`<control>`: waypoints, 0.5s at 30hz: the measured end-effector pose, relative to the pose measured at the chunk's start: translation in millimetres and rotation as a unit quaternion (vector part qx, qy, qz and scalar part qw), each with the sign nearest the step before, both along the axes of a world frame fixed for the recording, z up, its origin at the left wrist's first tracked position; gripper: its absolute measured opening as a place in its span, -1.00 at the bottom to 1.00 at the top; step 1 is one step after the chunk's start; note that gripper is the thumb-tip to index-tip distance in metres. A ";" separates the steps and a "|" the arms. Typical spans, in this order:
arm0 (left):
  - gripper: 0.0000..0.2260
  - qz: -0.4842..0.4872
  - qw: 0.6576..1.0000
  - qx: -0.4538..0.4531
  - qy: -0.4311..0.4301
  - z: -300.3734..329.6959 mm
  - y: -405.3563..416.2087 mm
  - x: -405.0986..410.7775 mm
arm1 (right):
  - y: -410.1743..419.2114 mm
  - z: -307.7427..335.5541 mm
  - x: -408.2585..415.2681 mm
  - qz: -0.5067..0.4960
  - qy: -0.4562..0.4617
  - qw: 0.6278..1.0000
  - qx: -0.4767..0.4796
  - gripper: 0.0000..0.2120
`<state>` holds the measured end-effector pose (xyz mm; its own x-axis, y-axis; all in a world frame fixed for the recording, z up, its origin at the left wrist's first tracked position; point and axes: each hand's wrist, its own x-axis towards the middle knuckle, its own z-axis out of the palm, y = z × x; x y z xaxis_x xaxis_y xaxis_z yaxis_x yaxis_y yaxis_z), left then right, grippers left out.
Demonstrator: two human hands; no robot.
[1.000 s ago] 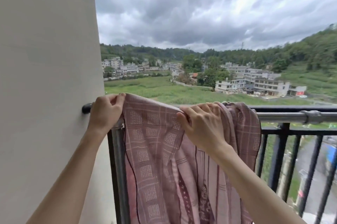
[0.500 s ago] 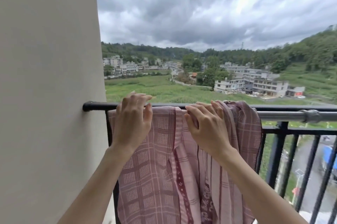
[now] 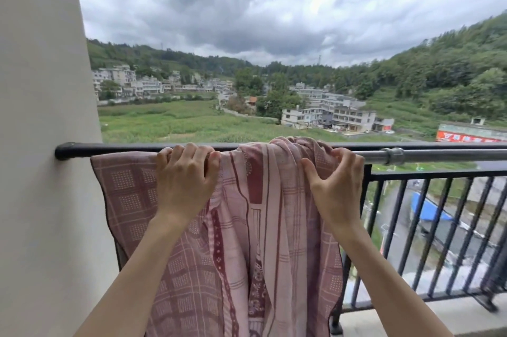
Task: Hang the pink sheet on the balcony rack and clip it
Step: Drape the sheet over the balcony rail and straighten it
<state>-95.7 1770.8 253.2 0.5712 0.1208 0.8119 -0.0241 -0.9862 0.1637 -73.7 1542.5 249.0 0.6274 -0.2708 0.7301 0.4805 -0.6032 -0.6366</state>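
While pink sheet (image 3: 263, 226) draped the rail (image 3: 439, 155), both hands gripped its top.
Left hand (image 3: 185, 183) & right hand (image 3: 338, 185) curled on fabric; sheet's left edge near wall (image 3: 41, 172), rail bare to the right.

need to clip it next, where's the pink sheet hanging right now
In the head view the pink sheet drapes over the balcony rail at its left end, beside the wall.

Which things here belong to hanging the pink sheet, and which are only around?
Job:
- pink sheet, draped over the rail
- rack bar
- left hand and right hand, both gripping the sheet's top

Only around:
- balcony railing
- wall

No clips are visible.
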 end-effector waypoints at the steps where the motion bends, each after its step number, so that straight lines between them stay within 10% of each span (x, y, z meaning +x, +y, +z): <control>1: -0.55 -0.001 1.000 0.000 -0.001 -0.6 0.1 0.2 | -0.1 0.8 -0.7 0.018 0.040 0.998 0.042 -0.50; 15: -0.60 0.016 0.999 -0.004 -0.043 -1.6 -3.0 6.0 | -15.4 8.8 12.1 0.123 0.094 0.984 0.089 -0.86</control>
<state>-89.7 1767.8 251.6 0.4956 0.1447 0.8564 -0.0070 -0.9853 0.1705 -61.6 1527.0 257.8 0.8098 -0.2076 0.5488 0.4607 -0.3542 -0.8138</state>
